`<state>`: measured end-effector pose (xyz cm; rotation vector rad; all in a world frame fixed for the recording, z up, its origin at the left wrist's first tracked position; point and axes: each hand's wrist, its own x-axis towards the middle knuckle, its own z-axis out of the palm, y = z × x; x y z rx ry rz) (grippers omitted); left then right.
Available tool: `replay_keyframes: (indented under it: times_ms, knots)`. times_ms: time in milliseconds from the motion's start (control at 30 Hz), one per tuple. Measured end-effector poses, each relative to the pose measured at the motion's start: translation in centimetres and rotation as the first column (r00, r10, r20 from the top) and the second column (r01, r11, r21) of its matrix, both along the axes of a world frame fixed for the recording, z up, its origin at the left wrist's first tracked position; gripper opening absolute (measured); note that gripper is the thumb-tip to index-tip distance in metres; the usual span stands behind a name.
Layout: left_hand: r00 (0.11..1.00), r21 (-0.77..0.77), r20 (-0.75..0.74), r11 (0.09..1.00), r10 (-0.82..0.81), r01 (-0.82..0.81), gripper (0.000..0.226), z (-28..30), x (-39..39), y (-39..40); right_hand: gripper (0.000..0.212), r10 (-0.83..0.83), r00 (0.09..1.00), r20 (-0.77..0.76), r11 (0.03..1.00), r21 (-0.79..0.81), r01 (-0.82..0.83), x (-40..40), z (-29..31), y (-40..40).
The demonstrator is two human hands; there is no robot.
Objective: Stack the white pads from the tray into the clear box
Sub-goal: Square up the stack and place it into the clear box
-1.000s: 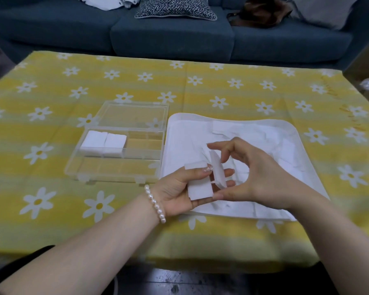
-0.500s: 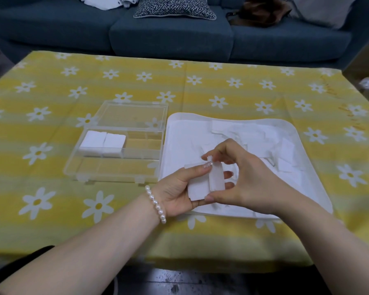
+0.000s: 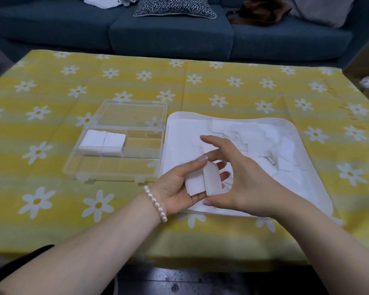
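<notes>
tablecloth (image 3: 136,220): yellow stripes, white daisies. pads (image 3: 201,183), tray (image 3: 294,133): white. box (image 3: 115,165): clear. sofa (image 3: 168,37): dark blue. cushion (image 3: 175,6): black-white zigzag. bracelet (image 3: 156,203): pearl white.

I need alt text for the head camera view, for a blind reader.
Left hand grips a small stack of white pads above the white tray; the right hand touches it. Left lies an open clear box holding two pad stacks.

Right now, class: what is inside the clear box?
The clear box holds two stacks of white pads side by side in its middle row's left compartments. The other compartments show only tablecloth through the plastic. How many pads each stack holds cannot be seen.
</notes>
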<state>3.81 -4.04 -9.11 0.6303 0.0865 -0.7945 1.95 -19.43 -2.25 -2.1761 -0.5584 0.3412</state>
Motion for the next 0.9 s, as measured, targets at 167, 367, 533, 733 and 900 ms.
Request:
replay_keyframes:
  times_ms: [167,367,533,733,900]
  knots:
    - [1.0,-0.014,0.014,1.0,0.004,-0.004,0.054,-0.18,0.06,0.02,0.095,0.007,1.0,-0.008,1.0,-0.016,-0.007,0.02,0.03,0.04]
    - [1.0,-0.043,0.013,0.999,-0.009,0.01,0.049,0.05,-0.06,0.07,0.095,0.003,1.0,0.014,0.999,-0.039,-0.003,0.13,-0.1,-0.08]
    - [1.0,-0.044,0.001,0.999,-0.011,0.011,0.044,0.03,-0.01,0.08,0.1,0.033,0.999,0.032,0.996,-0.086,-0.03,0.19,-0.27,-0.12]
    - [1.0,-0.03,-0.027,1.0,0.008,-0.009,0.058,0.12,-0.01,0.31,0.101,-0.002,0.998,0.062,0.997,-0.082,0.007,0.61,-0.4,-0.68]
    - [0.998,-0.017,-0.046,0.999,-0.033,0.032,0.069,0.18,-0.45,-0.06,0.096,-0.025,0.997,0.07,0.998,-0.047,0.029,0.69,-0.55,-0.78]
